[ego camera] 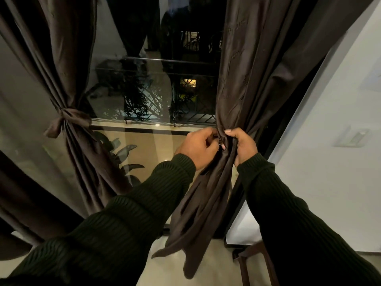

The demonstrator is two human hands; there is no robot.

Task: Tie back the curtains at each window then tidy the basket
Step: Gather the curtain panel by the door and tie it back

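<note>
Your two sleeves reach forward, and both hands meet at the waist of the right curtain (pixel 233 83), where the cloth is gathered into a narrow bunch. Your left hand (pixel 199 147) is curled closed on the near side of that bunch, fingers pinching something small against it, likely the end of a tie, though the folds hide exactly what. Your right hand (pixel 243 146) is clamped around the far side of the same gather, thumb on top, squeezing the folds together. Below your hands the loose tail of cloth hangs down toward the floor (pixel 165 269), ending in soft points. Judging by the sheen and the way it drapes, this fabric is light, limp and rather slippery, so it will slide out of a loose hold; grip it at the gathered waist, where the folds stack thick, not on the free tail. Well off to the left of your left hand, the left curtain (pixel 61 58) is already cinched with a knotted tie-back (pixel 68 118) of matching cloth. Beyond both hands lies the window glass (pixel 144 89), dark outside. Count: two curtains in view, one tied and one in hand; one finished tie-back; no basket in sight.
</note>
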